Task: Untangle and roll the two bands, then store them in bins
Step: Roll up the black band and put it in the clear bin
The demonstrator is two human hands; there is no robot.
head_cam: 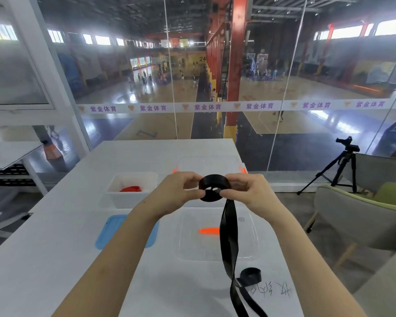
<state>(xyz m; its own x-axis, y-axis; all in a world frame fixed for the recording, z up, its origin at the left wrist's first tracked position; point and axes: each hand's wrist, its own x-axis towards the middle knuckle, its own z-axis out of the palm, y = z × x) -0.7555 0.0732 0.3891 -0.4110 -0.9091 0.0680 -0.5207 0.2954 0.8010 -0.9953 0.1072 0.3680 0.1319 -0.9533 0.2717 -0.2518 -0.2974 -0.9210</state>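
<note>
Head view: left hand (181, 191) and right hand (249, 191) pinch the half-rolled black band (213, 187) above the table's (66, 259) far edge; limp, light, its tail trails toward the near edge; grip the coil's rims.

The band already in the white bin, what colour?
Red band, seen in the head view.

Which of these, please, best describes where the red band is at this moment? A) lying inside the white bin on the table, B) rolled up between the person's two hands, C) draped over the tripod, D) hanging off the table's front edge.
A: the red band lies inside the white bin on the table, while the left hand and right hand roll the black band.
</note>
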